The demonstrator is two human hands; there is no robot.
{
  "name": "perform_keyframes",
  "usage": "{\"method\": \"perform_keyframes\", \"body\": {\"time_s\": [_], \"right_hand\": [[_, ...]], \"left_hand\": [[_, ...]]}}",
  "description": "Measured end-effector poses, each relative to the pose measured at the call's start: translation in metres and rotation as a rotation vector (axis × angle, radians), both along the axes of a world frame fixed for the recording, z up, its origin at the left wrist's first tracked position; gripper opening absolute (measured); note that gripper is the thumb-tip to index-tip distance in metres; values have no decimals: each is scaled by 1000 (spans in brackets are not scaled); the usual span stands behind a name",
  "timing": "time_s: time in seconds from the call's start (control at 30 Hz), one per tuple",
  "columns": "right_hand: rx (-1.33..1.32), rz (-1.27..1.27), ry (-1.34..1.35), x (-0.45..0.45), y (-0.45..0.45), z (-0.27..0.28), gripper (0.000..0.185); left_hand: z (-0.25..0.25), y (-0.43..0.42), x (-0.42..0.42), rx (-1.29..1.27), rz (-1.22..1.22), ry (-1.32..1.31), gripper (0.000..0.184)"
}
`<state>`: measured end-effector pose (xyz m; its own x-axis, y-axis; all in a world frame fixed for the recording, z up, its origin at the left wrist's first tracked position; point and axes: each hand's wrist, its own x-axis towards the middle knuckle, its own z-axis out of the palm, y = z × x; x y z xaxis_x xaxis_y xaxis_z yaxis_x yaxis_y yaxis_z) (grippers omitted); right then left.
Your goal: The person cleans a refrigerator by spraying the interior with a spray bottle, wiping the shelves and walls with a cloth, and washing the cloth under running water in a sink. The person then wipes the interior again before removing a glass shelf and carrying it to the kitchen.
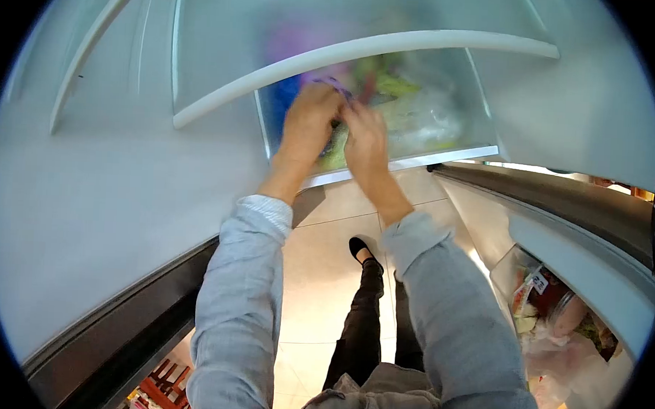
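My left hand (311, 117) and my right hand (366, 137) are close together over an open fridge drawer (446, 157). Both have their fingers closed around a thin purple strip (335, 85), which looks like part of a plastic bag; motion blurs it and the fingertips hide much of it. Beneath the hands lie green leafy vegetables (397, 87) and a clear plastic bag (435, 116). Something blue (282, 100) shows beside my left hand. Farther back, a pink-purple bag (305, 39) is seen dimly through the glass shelf.
A glass shelf with a white front edge (378, 43) hangs above the drawer. On the right, the open fridge door (589, 234) carries a bin (506, 274) with jars and bagged food. Tiled floor (317, 270) lies below. A reddish wooden stool (166, 387) is at lower left.
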<state>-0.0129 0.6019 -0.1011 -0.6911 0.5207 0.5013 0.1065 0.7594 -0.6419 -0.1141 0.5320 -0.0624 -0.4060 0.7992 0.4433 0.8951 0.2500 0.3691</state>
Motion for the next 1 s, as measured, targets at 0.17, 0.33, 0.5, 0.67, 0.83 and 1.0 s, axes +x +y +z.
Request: {"method": "perform_keyframes", "body": {"time_s": [0.17,0.33,0.5,0.67,0.83,1.0], "right_hand": [[311,253,-49,-71,32,11,27],[366,356,-235,-67,18,-16,30],[323,413,-392,-38,10,-5,27],[189,397,-406,-30,14,-2,23],[218,264,-126,-64,13,10,14],[395,245,-210,-89,-4,-20,17]], "left_hand": [[-4,-13,-35,75,422,141,27],[-35,-41,-1,-144,540,127,25],[-33,-30,53,-67,701,68,28],[-22,-22,52,-168,661,-111,23],[5,-22,-16,-249,545,235,27],[-35,-39,-51,-566,527,278,36]]}}
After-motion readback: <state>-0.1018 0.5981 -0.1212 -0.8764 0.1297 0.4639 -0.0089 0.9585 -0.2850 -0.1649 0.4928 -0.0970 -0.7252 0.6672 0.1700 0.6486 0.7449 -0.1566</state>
